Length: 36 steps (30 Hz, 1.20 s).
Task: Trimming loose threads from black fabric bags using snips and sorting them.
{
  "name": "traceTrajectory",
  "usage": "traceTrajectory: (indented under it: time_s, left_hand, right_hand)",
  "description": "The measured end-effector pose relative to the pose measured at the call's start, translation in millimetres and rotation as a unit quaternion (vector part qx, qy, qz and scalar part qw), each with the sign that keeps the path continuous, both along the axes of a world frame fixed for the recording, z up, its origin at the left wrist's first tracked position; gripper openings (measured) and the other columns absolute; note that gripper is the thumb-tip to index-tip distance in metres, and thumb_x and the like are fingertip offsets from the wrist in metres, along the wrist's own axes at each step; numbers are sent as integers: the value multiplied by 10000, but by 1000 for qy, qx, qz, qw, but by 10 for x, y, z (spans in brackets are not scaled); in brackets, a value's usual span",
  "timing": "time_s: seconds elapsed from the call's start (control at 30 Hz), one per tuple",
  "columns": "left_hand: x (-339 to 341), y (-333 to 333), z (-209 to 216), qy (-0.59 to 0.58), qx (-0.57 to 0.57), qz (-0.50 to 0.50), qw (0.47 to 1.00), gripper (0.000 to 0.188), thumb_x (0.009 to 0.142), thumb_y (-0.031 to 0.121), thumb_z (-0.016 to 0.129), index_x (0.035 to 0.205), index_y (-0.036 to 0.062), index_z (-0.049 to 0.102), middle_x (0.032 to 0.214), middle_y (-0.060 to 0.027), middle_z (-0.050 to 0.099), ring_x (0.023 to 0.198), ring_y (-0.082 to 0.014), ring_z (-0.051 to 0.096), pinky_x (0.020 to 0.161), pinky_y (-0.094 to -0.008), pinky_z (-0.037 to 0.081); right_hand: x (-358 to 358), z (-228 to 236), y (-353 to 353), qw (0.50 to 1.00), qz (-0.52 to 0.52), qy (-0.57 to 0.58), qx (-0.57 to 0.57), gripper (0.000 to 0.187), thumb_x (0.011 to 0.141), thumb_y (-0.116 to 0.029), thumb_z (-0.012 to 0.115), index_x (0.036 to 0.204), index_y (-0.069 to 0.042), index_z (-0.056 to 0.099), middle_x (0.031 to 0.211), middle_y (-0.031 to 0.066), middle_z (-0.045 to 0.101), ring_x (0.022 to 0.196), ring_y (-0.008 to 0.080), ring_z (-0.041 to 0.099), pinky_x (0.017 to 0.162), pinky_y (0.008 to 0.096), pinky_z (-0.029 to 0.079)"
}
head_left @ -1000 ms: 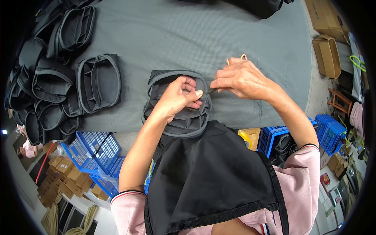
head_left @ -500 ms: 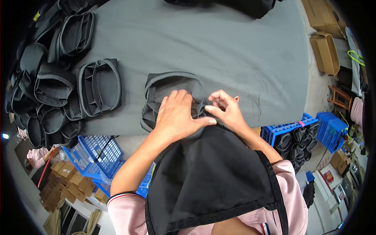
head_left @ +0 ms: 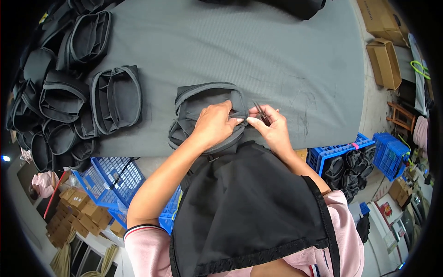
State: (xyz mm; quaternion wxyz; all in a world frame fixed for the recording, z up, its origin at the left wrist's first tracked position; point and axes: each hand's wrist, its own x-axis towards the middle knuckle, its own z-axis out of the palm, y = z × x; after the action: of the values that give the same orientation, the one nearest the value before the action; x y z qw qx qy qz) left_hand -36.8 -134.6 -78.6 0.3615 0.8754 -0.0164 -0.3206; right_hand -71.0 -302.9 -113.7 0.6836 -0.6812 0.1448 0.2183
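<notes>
Close in front of me on the table lies a small dark grey bag (head_left: 189, 110), its zip-edged mouth facing up and dividers showing inside. My left hand (head_left: 213, 124) reaches over the opening; its fingers are inside and its thumb presses near the right rim, so it grips the bag's wall. At that same right edge, my right hand (head_left: 275, 130) has thumb and fingertips close to the rim. Within its curled fingers sits a small dark pair of thread snips (head_left: 262, 114), with the thin tips pointing away from me. A black apron (head_left: 249, 207) covers my front.
Similar grey bags (head_left: 117, 99) are heaped along the table's left side. Black material (head_left: 295, 7) lies at the far edge. A blue crate (head_left: 318, 159) with black bags stands at the lower right; blue crates (head_left: 108, 182) and cartons (head_left: 80, 207) are at the lower left.
My left hand has moved slightly right and its thumb has drawn in to the bag's rim. The snips in my right hand have come into clear view. The bag has shifted slightly right.
</notes>
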Motion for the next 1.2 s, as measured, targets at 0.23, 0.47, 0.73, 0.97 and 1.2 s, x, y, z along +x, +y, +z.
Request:
traceTrajectory:
  time_s: [0.23, 0.47, 0.73, 0.97, 1.2]
  left_hand:
    - [-56, -68, -245, -45, 28, 12, 999, 184, 747, 104, 587, 764, -72, 535, 684, -243, 594, 691, -397, 600, 656, -466, 465]
    - [-18, -48, -324, -37, 12, 3, 999, 194, 746, 108, 565, 770, -83, 539, 686, -257, 592, 693, -399, 602, 663, -471, 469]
    - [-9, -63, -283, -29, 17, 11, 999, 201, 768, 112, 563, 798, -86, 549, 697, -254, 598, 707, -396, 604, 667, -469, 470]
    - [-55, -62, -285, -33, 9, 30, 999, 188, 773, 114, 566, 803, -71, 553, 703, -244, 603, 708, -391, 605, 668, -468, 466]
    - [-74, -62, -243, -34, 14, 31, 999, 200, 774, 125, 575, 809, -69, 544, 731, -246, 605, 720, -392, 603, 670, -469, 464]
  right_hand:
    - [98, -118, 6, 999, -4, 40, -21, 123, 786, -41, 637, 908, -35, 621, 620, -61, 510, 494, 10, 405, 416, 188, 297]
    - [106, -132, -50, 999, -2, 52, 16, 129, 789, -42, 634, 916, -29, 616, 613, -59, 508, 472, 7, 384, 398, 184, 274]
    - [-2, 25, -156, 991, 83, 5, -108, 87, 808, -31, 614, 891, -21, 590, 785, -23, 555, 671, 22, 483, 573, 177, 379]
    - [114, -25, -125, 994, 65, 76, -33, 74, 788, -8, 524, 835, -21, 580, 638, -63, 483, 556, 5, 388, 485, 177, 305]
    - [285, 18, -32, 999, 24, 27, -32, 201, 789, -128, 643, 944, -23, 571, 651, -57, 472, 466, 11, 374, 413, 189, 293]
